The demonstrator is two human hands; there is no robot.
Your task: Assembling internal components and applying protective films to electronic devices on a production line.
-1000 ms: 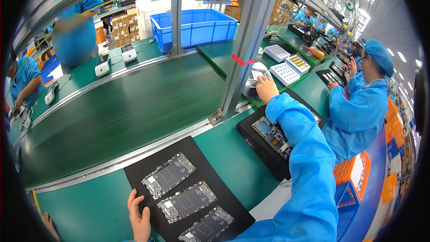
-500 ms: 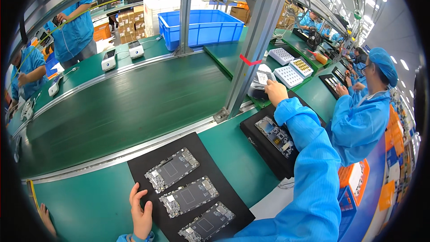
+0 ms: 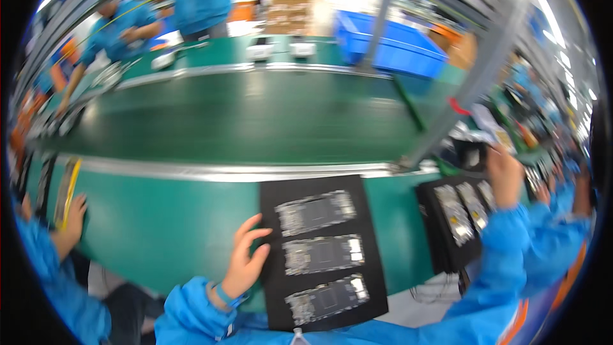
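Note:
Three circuit boards lie in a column on a black mat: the far board (image 3: 317, 213), the middle board (image 3: 324, 253) and the near board (image 3: 328, 298). My left hand (image 3: 246, 257) is open, fingers spread, at the left edge of the black mat (image 3: 371, 217). At the right, my arm reaches out, and my right hand (image 3: 505, 176) is raised beside a dark bag (image 3: 469, 153). Its fingers look pinched together; motion blur hides what may be in them. Under that arm, more boards (image 3: 452, 214) lie on a stack of black mats (image 3: 434, 243).
A green conveyor (image 3: 255, 118) with a metal rail (image 3: 191, 169) runs beyond the mat. A metal post (image 3: 469, 83) rises at the right. Across the belt are a blue bin (image 3: 408, 51) and white devices (image 3: 259, 49). A co-worker's hand (image 3: 75, 217) rests at the left near a yellow-edged strip (image 3: 67, 195).
The view has swung left, so the scene sits farther right and is blurred. My right hand has come away from the labelled bag. The left hand stays by the mat.

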